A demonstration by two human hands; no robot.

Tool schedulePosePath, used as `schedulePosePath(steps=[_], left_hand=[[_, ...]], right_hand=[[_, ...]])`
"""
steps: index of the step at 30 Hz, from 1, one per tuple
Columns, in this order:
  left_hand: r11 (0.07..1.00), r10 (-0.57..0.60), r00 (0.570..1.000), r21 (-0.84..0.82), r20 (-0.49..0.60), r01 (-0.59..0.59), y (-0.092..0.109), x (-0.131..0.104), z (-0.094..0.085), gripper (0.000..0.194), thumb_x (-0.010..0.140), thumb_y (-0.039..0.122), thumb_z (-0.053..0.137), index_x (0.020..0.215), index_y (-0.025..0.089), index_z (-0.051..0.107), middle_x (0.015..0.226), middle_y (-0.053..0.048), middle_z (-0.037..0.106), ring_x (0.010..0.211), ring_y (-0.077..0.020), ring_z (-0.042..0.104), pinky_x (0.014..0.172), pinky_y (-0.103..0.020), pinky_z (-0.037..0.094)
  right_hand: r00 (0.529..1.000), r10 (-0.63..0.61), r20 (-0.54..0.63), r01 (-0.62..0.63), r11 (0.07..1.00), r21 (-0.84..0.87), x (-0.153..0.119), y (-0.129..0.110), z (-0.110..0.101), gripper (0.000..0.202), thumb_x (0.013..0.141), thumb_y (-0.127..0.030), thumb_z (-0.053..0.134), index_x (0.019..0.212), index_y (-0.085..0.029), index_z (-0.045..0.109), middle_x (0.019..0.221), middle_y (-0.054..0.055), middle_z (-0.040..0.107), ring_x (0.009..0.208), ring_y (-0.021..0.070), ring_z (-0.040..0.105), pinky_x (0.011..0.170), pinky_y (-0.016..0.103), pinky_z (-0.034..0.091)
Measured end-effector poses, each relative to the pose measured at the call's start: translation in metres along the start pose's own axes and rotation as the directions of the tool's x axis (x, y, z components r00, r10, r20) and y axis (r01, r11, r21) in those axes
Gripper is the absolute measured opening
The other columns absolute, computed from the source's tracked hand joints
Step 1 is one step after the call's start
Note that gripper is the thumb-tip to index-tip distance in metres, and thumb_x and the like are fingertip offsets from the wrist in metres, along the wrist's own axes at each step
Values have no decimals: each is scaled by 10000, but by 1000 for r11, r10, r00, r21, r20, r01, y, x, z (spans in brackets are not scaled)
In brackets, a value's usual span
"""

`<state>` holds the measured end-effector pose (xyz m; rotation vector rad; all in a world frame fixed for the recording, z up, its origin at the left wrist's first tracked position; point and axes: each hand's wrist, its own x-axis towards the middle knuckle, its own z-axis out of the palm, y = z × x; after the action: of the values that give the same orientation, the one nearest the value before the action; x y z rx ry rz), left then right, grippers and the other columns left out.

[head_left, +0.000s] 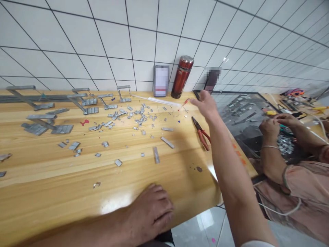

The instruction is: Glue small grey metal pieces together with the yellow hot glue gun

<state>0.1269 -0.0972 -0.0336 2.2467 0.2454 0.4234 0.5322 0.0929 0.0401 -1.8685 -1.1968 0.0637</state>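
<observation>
My left hand (151, 212) rests on the front edge of the wooden table (77, 195), its fingers curled loosely together and no object showing in them. Stretched forward over the right side, my right hand (207, 106) has its thumb apart from the other fingers. Just left of that thumb is a small, blurred red-handled tool (186, 101); no grip on it shows. Pliers with red handles (201, 134) lie below my right hand, jaws pointing away. Several thin white strips (163, 101) lie at the back, left of the red tool.
Small grey metal pieces (141, 118) are scattered across the table, with angled metal frames (88, 103) at back left. A phone (161, 80), a red flask (182, 77) and another dark phone (212, 80) stand against the tiled wall. At right, another person's hands (269, 127) work over metal parts.
</observation>
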Motion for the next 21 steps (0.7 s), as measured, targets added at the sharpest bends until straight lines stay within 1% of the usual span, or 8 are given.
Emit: schedulePosePath(steps=[2, 3, 6, 9, 12, 15, 17, 21], left_hand=[[1000, -3, 1000, 6, 8, 3, 1, 1, -3, 261, 1160, 328, 562, 987, 232, 732, 883, -46, 761, 861, -200, 651, 846, -380, 457], [1000, -2, 1000, 8, 6, 2, 1, 2, -5, 267, 1160, 323, 558, 984, 230, 736, 883, -49, 761, 858, -201, 650, 846, -379, 462], [1000, 15, 1000, 10, 0, -15, 0, 3, -9, 271, 1159, 301, 553, 985, 227, 747, 883, -49, 767, 856, -204, 655, 843, -377, 471], [999, 42, 999, 11, -22, -42, 2, 4, -12, 220, 1143, 247, 582, 1001, 230, 749, 908, -30, 782, 859, -194, 660, 843, -366, 466], [998, 58, 998, 9, -39, -58, 4, 4, -14, 140, 1113, 208, 634, 1037, 233, 749, 934, -9, 791, 870, -182, 663, 846, -352, 463], [999, 38, 999, 6, -33, -38, 7, 4, -15, 103, 1088, 181, 664, 1055, 234, 746, 942, 1, 790, 887, -180, 666, 868, -349, 465], [1000, 29, 999, 2, -36, -29, 8, 4, -16, 110, 1085, 164, 660, 1053, 236, 738, 938, 6, 785, 886, -180, 664, 880, -347, 465], [999, 42, 998, -15, -45, -43, 11, 5, -19, 132, 1083, 142, 639, 1090, 241, 726, 950, 15, 780, 879, -174, 656, 881, -330, 468]], right_hand=[[985, -44, 167, 25, 993, 117, -54, -33, 5, 666, 808, -462, 904, 1403, -234, 708, 1460, 150, 752, 1346, 375, 716, 1172, 646, 573], [975, -66, 213, 34, 988, 151, -81, -48, 8, 688, 828, -500, 893, 1441, -254, 702, 1519, 149, 736, 1380, 379, 713, 1200, 665, 561], [937, -145, 318, 89, 979, 183, -149, -84, 19, 695, 894, -537, 857, 1521, -287, 687, 1577, 137, 725, 1418, 365, 712, 1230, 651, 568], [908, -233, 348, 168, 964, 206, -190, -100, 33, 678, 974, -476, 799, 1603, -290, 629, 1590, 132, 717, 1469, 339, 686, 1259, 600, 568], [907, -312, 282, 288, 950, 122, -207, -100, 46, 626, 1041, -368, 709, 1640, -247, 577, 1638, 178, 669, 1550, 358, 615, 1331, 631, 494], [850, -421, 317, 412, 906, 99, -213, -93, 51, 566, 1085, -326, 639, 1639, -236, 571, 1635, 188, 665, 1560, 359, 599, 1345, 632, 473], [818, -471, 330, 460, 880, 115, -215, -90, 49, 537, 1109, -323, 609, 1638, -238, 571, 1629, 181, 667, 1552, 342, 604, 1339, 604, 484], [793, -514, 328, 505, 855, 118, -221, -90, 47, 491, 1122, -306, 608, 1611, -271, 595, 1606, 152, 683, 1511, 312, 633, 1316, 569, 513]])
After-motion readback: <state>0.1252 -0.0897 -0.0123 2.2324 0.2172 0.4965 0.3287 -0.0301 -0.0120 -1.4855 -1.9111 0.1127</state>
